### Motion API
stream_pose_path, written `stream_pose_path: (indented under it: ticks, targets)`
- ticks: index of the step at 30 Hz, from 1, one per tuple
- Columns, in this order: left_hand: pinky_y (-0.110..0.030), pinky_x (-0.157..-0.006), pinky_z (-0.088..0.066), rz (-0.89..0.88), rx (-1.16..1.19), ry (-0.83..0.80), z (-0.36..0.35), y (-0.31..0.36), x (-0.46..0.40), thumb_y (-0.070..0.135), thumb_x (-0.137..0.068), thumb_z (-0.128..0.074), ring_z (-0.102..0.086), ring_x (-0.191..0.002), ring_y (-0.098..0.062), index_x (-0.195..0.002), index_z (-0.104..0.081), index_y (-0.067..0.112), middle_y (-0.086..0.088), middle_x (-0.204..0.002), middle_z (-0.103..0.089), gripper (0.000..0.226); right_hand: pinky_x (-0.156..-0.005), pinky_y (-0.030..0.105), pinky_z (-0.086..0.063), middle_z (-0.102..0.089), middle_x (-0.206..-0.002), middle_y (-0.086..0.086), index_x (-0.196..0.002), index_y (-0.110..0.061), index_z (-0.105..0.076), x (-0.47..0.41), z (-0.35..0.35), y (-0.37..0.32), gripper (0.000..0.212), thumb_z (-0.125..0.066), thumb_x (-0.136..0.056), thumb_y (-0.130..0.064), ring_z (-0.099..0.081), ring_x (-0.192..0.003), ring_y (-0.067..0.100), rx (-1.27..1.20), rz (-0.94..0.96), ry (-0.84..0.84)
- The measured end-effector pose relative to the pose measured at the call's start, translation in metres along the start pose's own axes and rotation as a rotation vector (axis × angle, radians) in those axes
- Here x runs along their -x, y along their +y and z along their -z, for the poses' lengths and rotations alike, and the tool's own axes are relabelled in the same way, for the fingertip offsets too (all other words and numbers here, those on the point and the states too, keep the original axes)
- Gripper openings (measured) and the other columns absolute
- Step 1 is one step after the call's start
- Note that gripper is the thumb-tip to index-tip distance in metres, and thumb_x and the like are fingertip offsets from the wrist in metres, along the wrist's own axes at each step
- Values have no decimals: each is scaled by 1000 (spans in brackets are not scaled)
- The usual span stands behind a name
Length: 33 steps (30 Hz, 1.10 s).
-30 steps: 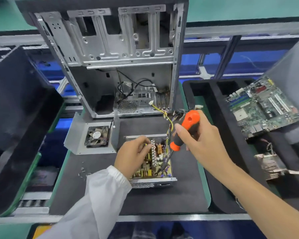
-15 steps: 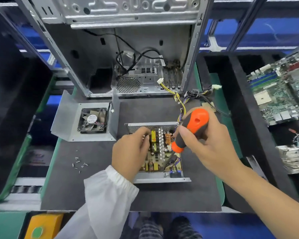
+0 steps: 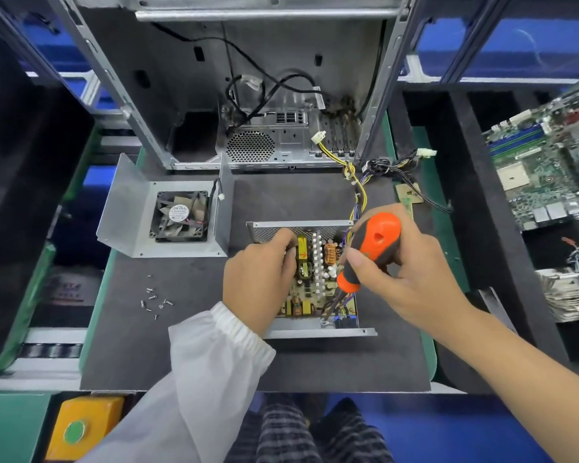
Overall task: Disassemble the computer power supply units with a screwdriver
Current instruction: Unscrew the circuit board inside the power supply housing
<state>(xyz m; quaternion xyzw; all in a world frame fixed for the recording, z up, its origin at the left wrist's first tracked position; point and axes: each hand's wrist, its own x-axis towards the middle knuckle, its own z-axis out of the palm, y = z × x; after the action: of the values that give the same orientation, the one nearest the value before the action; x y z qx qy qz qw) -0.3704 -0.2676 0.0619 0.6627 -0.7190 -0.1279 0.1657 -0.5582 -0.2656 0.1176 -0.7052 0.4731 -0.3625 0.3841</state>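
Board-screw removal judged in hand: power supply [image 3: 310,279] steadied by curled left hand [image 3: 259,282], screwdriver [image 3: 370,252] gripped in right hand [image 3: 405,275]; firm downward turning needed next.

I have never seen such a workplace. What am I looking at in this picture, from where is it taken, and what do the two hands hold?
There is no machine here: a person works with bare hands. The camera sits on the person's head and looks down. On the dark mat lies an opened power supply unit, its circuit board showing. The right hand holds an orange-and-black screwdriver, pointing down into the unit. The left hand, in a white sleeve, steadies the unit from the left. Beside it lie a metal cover with a fan and some loose screws. Behind stands an empty computer case; a motherboard lies on the right.
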Motion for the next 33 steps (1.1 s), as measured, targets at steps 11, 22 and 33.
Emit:
stream_pose_path:
  ticks: [11, 22, 33]
  targets:
    - [-30, -54, -39, -4, -6, -22, 0, 0, 0, 30, -102, -44, -60, -62, -25, -108, -58, 22, -1, -66, -63, 17, -64, 42, -48, -64, -74, 10, -98, -31, -45, 1, 0, 0, 24, -59, -85, -45, -63, -69, 32, -33, 15, -9]
    - [-32, -51, -44, -88, 84, 47, 7, 3, 2, 21, -96, -56, -52, -52, -21, -102, -63, 18, 9, -54, -41, 9, -63, 21, -46, -57, -82, -5, -96, -27, -48, 1, 2, -6, 24, -64, -84, -41, -57, -73, 15, 53, 51, -141]
    - [-40, -65, -32, -278, 897, -713, 40, -3, 3, 6, -81, -75, -36, -64, -32, -76, -64, 21, -26, -66, -43, 19, -81, 28, -42, -60, -98, 2, -106, -8, -61, -24, 20, -46, 34, -72, -83, -31, -53, -89, 18, 287, 226, -637]
